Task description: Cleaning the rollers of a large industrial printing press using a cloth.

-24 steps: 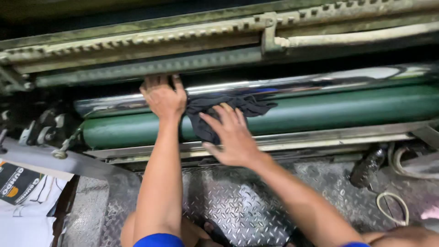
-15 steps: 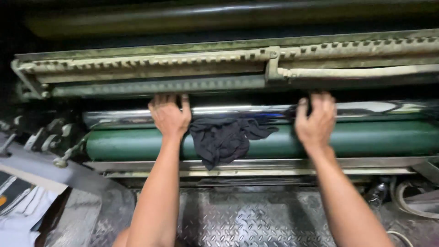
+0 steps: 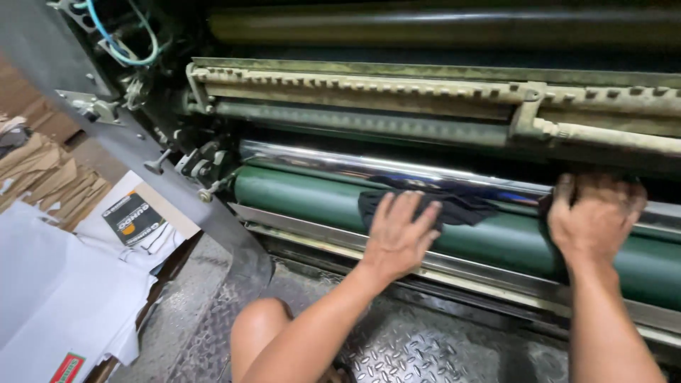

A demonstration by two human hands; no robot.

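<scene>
Left hand point(image 3: 399, 237) flat, fingers spread, pressing dark rag point(image 3: 454, 207) onto green roller point(image 3: 312, 202). Right hand point(image 3: 594, 216) hooked over chrome cylinder point(image 3: 369, 164), grip looks like bracing.

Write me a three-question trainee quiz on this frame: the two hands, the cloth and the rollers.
1. True or false: the left hand lies flat on the dark cloth.
2. Which roller does the cloth lie on? A) the green roller B) the shiny chrome roller C) the toothed bar
3. Fill in: the right hand grips over the top of the rollers, to the ___ of the cloth.

Key
1. True; the palm presses its near part.
2. A; the cloth drapes over the green roller, its upper edge reaching towards the chrome one.
3. Right.
</scene>
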